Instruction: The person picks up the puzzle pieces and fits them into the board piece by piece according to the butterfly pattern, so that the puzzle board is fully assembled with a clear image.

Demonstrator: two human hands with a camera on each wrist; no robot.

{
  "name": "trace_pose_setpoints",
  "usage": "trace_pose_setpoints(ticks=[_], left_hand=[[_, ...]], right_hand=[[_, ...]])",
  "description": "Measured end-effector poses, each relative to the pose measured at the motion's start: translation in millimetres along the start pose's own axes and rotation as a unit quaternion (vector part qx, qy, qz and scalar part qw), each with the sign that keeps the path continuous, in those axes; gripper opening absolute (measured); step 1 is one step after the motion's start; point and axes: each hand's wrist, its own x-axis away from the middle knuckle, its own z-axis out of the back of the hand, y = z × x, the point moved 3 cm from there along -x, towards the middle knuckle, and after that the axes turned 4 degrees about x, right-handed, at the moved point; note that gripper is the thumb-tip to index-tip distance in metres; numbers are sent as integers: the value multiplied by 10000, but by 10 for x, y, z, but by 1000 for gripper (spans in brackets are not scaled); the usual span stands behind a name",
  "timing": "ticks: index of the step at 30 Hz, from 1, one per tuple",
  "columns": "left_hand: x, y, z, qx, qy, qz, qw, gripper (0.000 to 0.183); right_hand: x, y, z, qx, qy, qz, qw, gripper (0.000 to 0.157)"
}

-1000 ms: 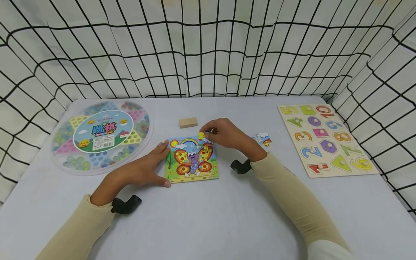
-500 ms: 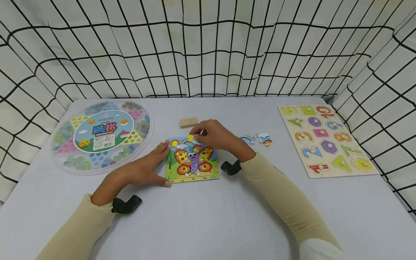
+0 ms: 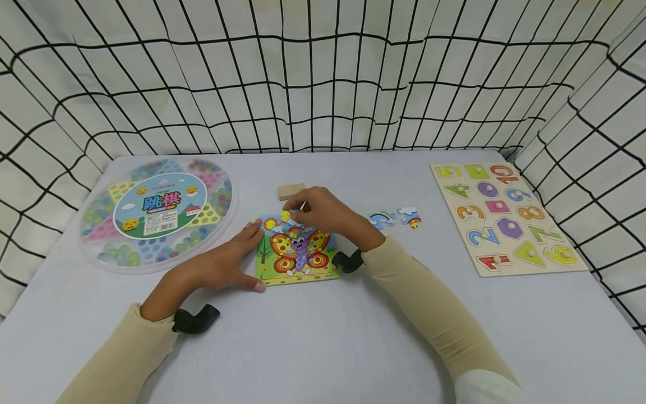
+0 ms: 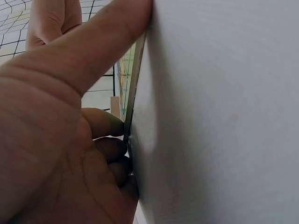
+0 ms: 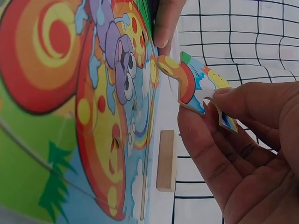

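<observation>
A butterfly jigsaw puzzle (image 3: 301,258) in a flat board lies mid-table in the head view. My left hand (image 3: 224,262) braces it, fingers along its left edge and thumb at the near left corner. In the left wrist view the fingertips (image 4: 116,125) meet the board's edge. Between right thumb and fingers, my right hand (image 3: 330,210) pinches a jigsaw piece (image 5: 187,84) with a smiling yellow sun and part of an orange wing. The right wrist view shows this piece raised off the board, above its far part. To the right lie two loose pieces, a rainbow piece (image 3: 382,219) and a cloud piece (image 3: 410,217).
Behind the puzzle sits a small wooden block (image 3: 291,192). A round, clear-lidded Chinese checkers set (image 3: 160,205) occupies the left side. On the right is a wooden number-and-shape board (image 3: 515,268). Black wire mesh (image 3: 310,78) borders the table's back and sides.
My right hand has moved left across the puzzle's far edge with its jigsaw piece, uncovering the loose rainbow piece. The left hand has stayed in place.
</observation>
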Motion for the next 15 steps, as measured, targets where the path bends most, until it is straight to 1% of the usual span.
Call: trace_pose_setpoints(ticks=[10,15], left_hand=[[21,-4,10,3,18,-36,10000,121],[13,-9,9,14,4,-44,10000,122]], right_hand=[[-114,-78,-115,-167,-100,-62,9998,22],[-152,-74,-170,-340,-152,-216,9991,22]])
